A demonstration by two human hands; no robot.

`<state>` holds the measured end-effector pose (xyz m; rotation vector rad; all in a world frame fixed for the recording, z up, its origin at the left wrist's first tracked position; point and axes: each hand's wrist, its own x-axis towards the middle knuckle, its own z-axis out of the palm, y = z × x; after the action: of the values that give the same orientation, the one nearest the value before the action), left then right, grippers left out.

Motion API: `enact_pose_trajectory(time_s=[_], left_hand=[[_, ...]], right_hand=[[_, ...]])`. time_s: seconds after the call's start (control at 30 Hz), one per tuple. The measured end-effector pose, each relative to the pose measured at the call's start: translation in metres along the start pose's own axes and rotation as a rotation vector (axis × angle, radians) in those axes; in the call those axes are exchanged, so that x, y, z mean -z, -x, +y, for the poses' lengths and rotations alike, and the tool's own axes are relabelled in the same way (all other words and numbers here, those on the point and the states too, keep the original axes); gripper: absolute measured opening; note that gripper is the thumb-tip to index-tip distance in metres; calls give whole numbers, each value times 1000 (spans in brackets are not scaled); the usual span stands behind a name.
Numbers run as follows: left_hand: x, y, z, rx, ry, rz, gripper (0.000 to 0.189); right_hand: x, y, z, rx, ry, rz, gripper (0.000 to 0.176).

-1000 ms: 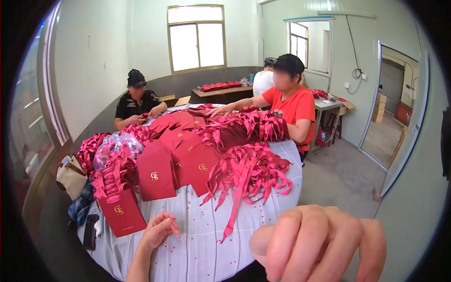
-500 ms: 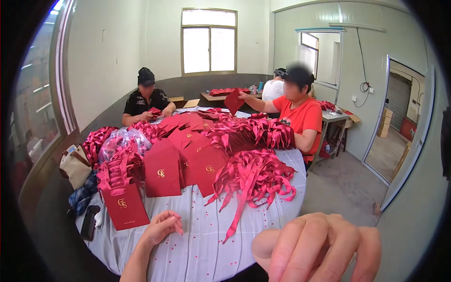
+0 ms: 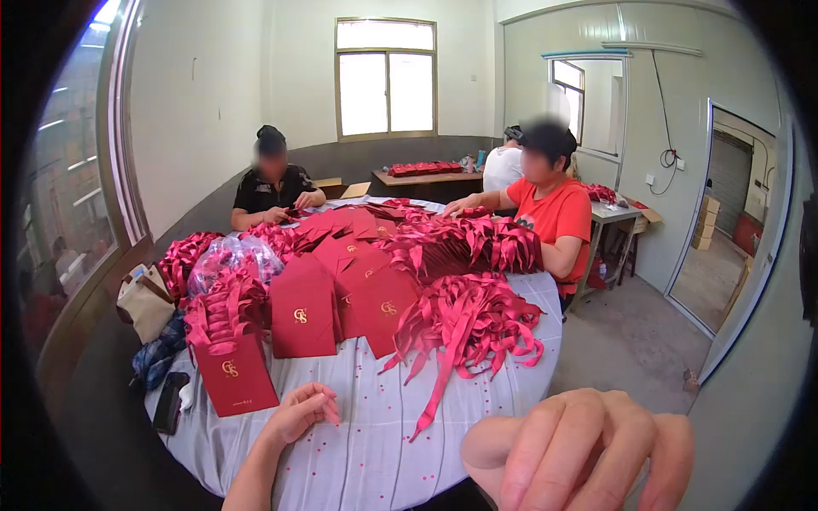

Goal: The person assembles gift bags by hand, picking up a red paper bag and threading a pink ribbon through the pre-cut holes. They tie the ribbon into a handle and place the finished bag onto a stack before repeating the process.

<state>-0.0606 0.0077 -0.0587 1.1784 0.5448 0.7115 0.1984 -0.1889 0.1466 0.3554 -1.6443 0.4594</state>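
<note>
My left hand [image 3: 305,412] is over the near edge of the table, its fingers loosely bent and nothing in them. Just beyond it stands a dark red paper gift bag [image 3: 237,377] with gold letters and pink ribbon handles. My right hand [image 3: 588,451] is raised close to the camera at the lower right, fingers bent downward and partly apart; I see nothing in it, though its palm is hidden. Past it lies a heap of pink ribbons [image 3: 469,332]. More flat red bags [image 3: 304,312] lie stacked in the middle.
The round table has a pale checked cloth [image 3: 366,460] dotted with small red specks. At the left edge are a phone [image 3: 171,402], a beige bag [image 3: 145,298] and clear plastic wrap [image 3: 226,262]. A person in a red shirt [image 3: 550,209] and one in black [image 3: 266,192] sit across.
The person in the red shirt has lowered a raised red bag to the table. The view has shifted slightly; my hands keep nearly the same pose.
</note>
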Motion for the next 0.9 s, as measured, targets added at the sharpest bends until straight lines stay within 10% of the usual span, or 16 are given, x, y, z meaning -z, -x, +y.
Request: enact_pose_trajectory(time_s=[0.9], left_hand=[[-1, -4, 1, 14, -31, -55, 24]], right_hand=[[-11, 7, -9, 421, -256, 107, 16]])
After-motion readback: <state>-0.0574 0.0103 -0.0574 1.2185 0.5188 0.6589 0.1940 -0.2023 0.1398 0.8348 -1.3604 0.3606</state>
